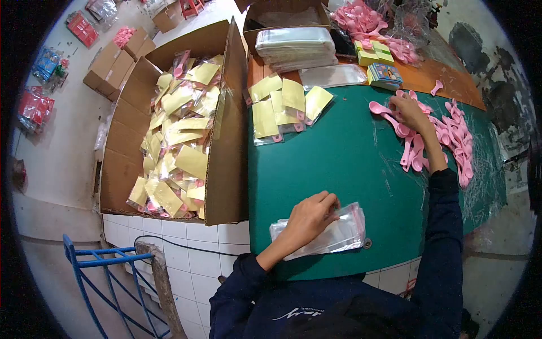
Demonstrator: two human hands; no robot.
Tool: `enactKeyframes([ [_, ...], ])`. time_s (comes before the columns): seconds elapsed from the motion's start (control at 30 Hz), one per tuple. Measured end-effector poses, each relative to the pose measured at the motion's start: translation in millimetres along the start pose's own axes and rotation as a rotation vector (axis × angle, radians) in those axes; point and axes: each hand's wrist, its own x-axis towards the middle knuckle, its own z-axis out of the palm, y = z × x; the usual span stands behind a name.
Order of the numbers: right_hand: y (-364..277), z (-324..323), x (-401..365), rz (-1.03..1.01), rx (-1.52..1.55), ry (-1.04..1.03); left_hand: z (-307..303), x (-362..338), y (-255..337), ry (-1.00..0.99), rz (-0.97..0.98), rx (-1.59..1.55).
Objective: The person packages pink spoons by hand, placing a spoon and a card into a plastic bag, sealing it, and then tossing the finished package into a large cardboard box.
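My left hand [314,216] rests over a stack of clear plastic bags [345,233] near the front edge of the green table [339,164], its fingers curled together at the bags; whatever they pinch is too small to make out. Farther back on the right, my right hand [404,108] reaches into a pile of pink plastic spoons [416,151], fingers bent down among them and partly hidden. One spoon [377,108] points out left of that hand. Another heap of pink spoons [462,144] lies to its right.
Filled bags with yellow cards [293,95] lie at the table's back left. A cardboard box [221,141] of similar bags stands left. Behind are stacked clear bags [293,46], small card packs [385,75] and more pink spoons [361,20]. A blue metal frame [107,263] stands lower left.
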Motion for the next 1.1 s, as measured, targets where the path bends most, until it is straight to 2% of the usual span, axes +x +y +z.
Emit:
enactKeyframes([
  [0.1,11.8,7.7,-2.4,-0.054,-0.065,0.016,-4.8,-1.6,4.8,0.02,-0.039,0.029],
  [0.2,17.2,10.7,-0.9,-0.014,-0.127,0.027,-8.9,-3.7,8.2,-0.006,-0.105,0.054],
  [0.4,3.7,-6.6,-9.2,-0.032,-0.075,0.333,-12.7,-8.0,0.6,0.124,0.119,-0.097],
  [0.5,-34.7,-33.2,-17.8,-0.012,0.543,0.414,-20.1,-8.8,-1.1,0.032,0.065,-0.234],
  [0.53,-63.2,-54.5,-28.1,0.133,0.597,0.289,-21.7,-9.2,-0.6,-0.003,0.021,-0.279],
  [0.63,-113.0,-77.2,-56.5,-0.248,0.476,0.241,-24.3,-9.6,0.1,-0.077,-0.069,-0.405],
  [0.73,-154.1,-84.5,-86.0,-0.242,0.771,-0.056,-25.5,-11.4,-0.7,-0.085,-0.103,-0.545],
  [0.83,-174.2,-73.2,-103.7,-0.095,0.822,-0.254,-29.6,-13.4,-0.3,-0.102,-0.161,-0.759],
  [0.93,-171.5,-62.0,-108.3,-0.122,0.747,-0.182,-38.0,-13.9,1.6,-0.114,-0.213,-0.905],
  [1.03,-180.8,-81.5,-104.2,0.13,0.945,-0.043,-44.8,-10.9,5.3,-0.085,-0.3,-0.893],
  [1.1,-188.8,-81.4,-102.9,0.19,1.1,0.12,-45.5,-7.7,6.6,-0.053,-0.326,-0.859],
])
